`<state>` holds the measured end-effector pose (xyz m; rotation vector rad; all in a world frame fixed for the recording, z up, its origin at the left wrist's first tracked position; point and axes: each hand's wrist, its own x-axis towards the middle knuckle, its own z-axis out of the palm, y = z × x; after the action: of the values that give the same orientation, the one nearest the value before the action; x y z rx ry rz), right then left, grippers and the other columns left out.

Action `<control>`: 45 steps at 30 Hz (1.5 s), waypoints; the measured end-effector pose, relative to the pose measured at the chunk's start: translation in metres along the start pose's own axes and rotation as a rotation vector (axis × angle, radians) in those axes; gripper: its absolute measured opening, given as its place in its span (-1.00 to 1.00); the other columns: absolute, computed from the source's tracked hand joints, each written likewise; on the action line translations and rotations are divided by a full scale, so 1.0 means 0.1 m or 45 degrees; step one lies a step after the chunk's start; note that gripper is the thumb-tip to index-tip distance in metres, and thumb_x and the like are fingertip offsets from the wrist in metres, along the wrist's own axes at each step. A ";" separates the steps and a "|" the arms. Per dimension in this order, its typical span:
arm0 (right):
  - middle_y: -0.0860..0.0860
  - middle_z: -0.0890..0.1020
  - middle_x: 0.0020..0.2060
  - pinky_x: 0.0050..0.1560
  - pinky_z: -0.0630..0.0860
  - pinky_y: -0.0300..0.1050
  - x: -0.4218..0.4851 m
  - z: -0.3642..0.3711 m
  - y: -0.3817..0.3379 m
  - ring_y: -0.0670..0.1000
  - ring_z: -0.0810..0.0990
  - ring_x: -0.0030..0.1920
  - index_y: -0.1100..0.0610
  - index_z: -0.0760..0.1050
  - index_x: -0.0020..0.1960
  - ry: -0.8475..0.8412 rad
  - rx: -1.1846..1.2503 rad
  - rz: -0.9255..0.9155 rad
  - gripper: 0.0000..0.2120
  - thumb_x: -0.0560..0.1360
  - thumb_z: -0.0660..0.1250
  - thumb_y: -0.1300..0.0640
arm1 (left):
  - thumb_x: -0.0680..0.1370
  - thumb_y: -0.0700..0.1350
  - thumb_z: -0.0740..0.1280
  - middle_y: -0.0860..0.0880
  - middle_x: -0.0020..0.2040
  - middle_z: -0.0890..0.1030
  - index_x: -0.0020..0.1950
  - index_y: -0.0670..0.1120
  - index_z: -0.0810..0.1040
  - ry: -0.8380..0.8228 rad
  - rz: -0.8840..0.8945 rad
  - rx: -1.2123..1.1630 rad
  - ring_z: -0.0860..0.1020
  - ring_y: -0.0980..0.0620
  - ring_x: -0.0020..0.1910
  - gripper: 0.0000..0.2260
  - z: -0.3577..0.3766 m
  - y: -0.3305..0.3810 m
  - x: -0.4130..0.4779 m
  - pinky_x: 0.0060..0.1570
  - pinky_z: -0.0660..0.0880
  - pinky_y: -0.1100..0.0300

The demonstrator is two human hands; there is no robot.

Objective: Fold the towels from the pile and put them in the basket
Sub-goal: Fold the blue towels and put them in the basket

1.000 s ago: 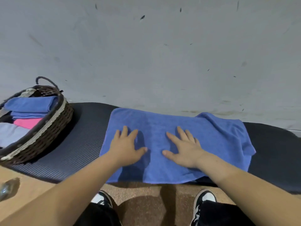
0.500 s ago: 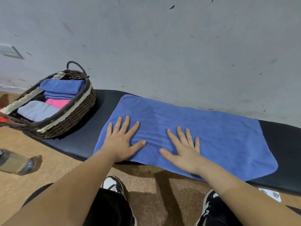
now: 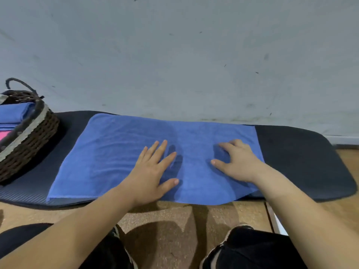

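Observation:
A blue towel (image 3: 120,152) lies spread flat along the dark mat (image 3: 303,156), its near edge hanging slightly over the mat's front. My left hand (image 3: 153,171) presses flat on the towel's middle with straight, spread fingers. My right hand (image 3: 237,162) rests on the towel's right part, its fingers bent so the tips touch the cloth and its thumb stretched left. No cloth is visibly bunched in it. At the far left stands the dark wicker basket (image 3: 31,142), cut off by the frame edge. It holds folded blue towels (image 3: 13,113) and a pink one (image 3: 3,134).
A grey wall (image 3: 174,65) rises directly behind the mat. Wooden and cork floor (image 3: 165,216) runs in front of it. My knees in black trousers and my shoes fill the bottom edge. The mat's right end is bare.
Both hands have slid rightward over the towel. The right hand's fingers, flat before, are now bent. The rumpled right end of a second ago now lies smooth. My view has shifted right.

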<state>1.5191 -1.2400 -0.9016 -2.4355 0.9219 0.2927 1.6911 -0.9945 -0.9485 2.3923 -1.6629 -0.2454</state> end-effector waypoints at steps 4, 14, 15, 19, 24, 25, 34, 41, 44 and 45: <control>0.05 0.54 0.10 -0.05 0.51 -0.01 -0.15 -0.36 0.64 0.07 0.57 0.03 0.08 0.51 0.16 0.272 0.076 0.260 -0.60 0.52 0.39 -0.21 | 0.57 0.26 0.27 -0.18 0.53 0.42 0.35 -0.09 0.61 0.153 0.176 -0.132 0.39 -0.21 0.50 -0.46 0.25 0.68 0.29 0.43 0.39 -0.21; 0.02 0.41 -0.41 -0.35 0.37 -0.13 -0.44 -0.24 1.05 0.03 0.37 -0.41 0.11 0.44 -0.27 0.001 0.562 0.346 -0.61 0.46 0.50 -0.14 | 0.53 0.05 0.36 0.07 -0.04 0.49 -0.04 -0.01 0.55 0.086 0.229 -0.250 0.46 -0.02 -0.09 -0.86 0.64 1.85 0.75 -0.10 0.50 -0.06; 0.01 0.46 -0.38 -0.34 0.40 -0.13 -0.46 -0.23 1.05 0.01 0.40 -0.39 0.13 0.50 -0.23 0.047 0.652 0.312 -0.68 0.47 0.51 -0.08 | 0.55 -0.01 0.36 0.10 -0.08 0.48 -0.08 0.00 0.53 0.086 0.178 -0.326 0.45 0.00 -0.11 -0.91 0.62 1.85 0.76 -0.09 0.49 -0.04; -0.01 0.60 -0.24 0.10 0.62 0.09 -0.47 -0.20 1.00 -0.04 0.55 -0.18 0.18 0.57 -0.12 0.146 1.088 0.211 -0.74 0.51 0.47 -0.02 | 0.63 -0.07 0.35 0.07 -0.26 0.52 -0.10 0.01 0.48 0.050 -0.167 -0.733 0.47 0.13 -0.28 -0.87 0.44 1.86 0.77 -0.22 0.48 0.17; -0.02 0.59 -0.19 0.15 0.61 0.00 -0.50 -0.20 0.92 -0.06 0.58 -0.13 0.10 0.58 0.01 -0.063 1.351 0.138 -0.73 0.48 0.54 -0.05 | 0.67 -0.17 0.29 -0.02 -0.20 0.54 -0.03 0.00 0.46 0.055 -0.343 -0.974 0.45 0.18 -0.30 -0.89 0.36 1.76 0.78 -0.23 0.39 0.34; -0.03 0.58 -0.22 0.01 0.60 -0.07 -0.50 -0.18 0.90 -0.06 0.55 -0.18 0.12 0.59 -0.02 -0.033 1.261 0.146 -0.73 0.46 0.56 -0.03 | 0.66 -0.19 0.30 0.00 -0.17 0.55 -0.03 0.01 0.46 0.050 -0.353 -0.962 0.47 0.17 -0.27 -0.88 0.37 1.76 0.78 -0.20 0.41 0.34; 0.12 0.50 -0.36 -0.55 0.42 -0.28 -0.55 -0.26 0.79 -0.09 0.50 -0.55 0.19 0.46 -0.11 0.166 1.341 0.298 -0.86 0.56 0.41 0.24 | 0.49 0.13 0.43 0.20 0.04 0.50 0.04 0.15 0.53 0.057 -0.229 -0.771 0.51 0.29 0.05 -0.81 0.24 2.14 0.80 0.01 0.54 0.21; 0.24 0.73 -0.24 -0.15 0.70 0.07 -0.54 -0.35 0.72 0.14 0.69 -0.34 0.23 0.55 0.05 -0.200 1.510 0.420 -0.82 0.61 0.38 0.09 | 0.46 0.34 0.32 0.14 -0.03 0.59 0.04 0.15 0.51 -0.081 -0.178 -0.641 0.57 0.16 -0.04 -0.68 0.19 2.18 0.79 -0.06 0.57 0.05; 0.24 0.75 -0.19 -0.11 0.65 0.06 -0.52 -0.40 0.75 0.15 0.71 -0.30 0.20 0.52 0.08 -0.176 1.321 0.420 -0.74 0.65 0.28 -0.02 | 0.65 0.10 0.20 0.05 -0.21 0.60 0.01 0.02 0.57 0.047 -0.170 -0.655 0.55 0.01 -0.18 -0.78 0.30 2.09 0.81 -0.10 0.54 -0.06; 0.22 0.75 -0.22 -0.14 0.64 0.04 -0.50 -0.41 0.78 0.13 0.70 -0.32 0.21 0.52 0.07 -0.047 1.167 0.414 -0.70 0.65 0.27 -0.05 | 0.66 0.07 0.17 0.03 -0.31 0.54 -0.08 -0.01 0.54 0.056 -0.162 -0.709 0.49 -0.01 -0.27 -0.74 0.33 2.05 0.80 -0.16 0.52 -0.09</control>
<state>1.4308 -1.2842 -0.8793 -1.4421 1.1161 0.0040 1.5255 -1.1415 -0.9255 2.0557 -1.2159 -0.5862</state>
